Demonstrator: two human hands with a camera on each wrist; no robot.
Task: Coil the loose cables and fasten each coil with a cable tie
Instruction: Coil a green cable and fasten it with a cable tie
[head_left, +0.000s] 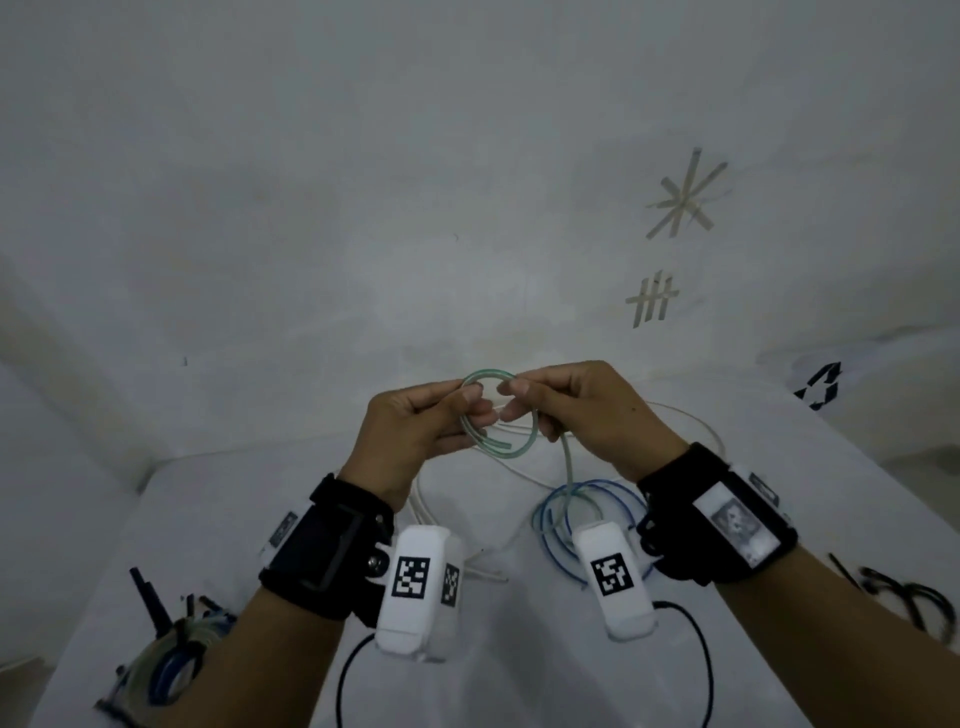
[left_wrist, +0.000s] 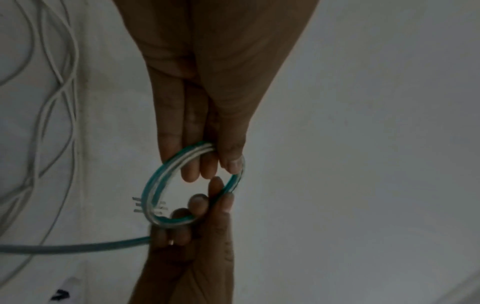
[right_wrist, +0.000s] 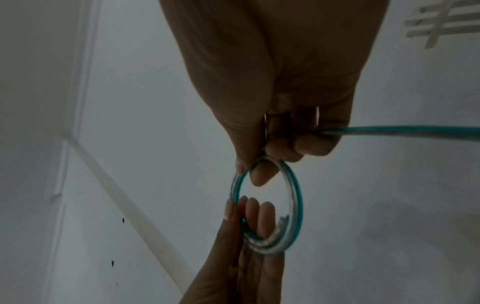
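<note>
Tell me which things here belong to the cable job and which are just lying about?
Job:
- translucent green cable, pinched by left hand and right hand
- loose white cable
- blue cable loops
- finished coils

Lying about:
- tape marks on wall
- recycling symbol

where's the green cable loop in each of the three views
Head view: the green cable loop sits just above centre, pinched between the left hand and right hand.
Left wrist view: the loop is below centre, under the left hand's fingertips.
Right wrist view: the loop is right of centre, below the right hand.
Shared landmark: the cable's tail running off from the right hand's fingers.
</note>
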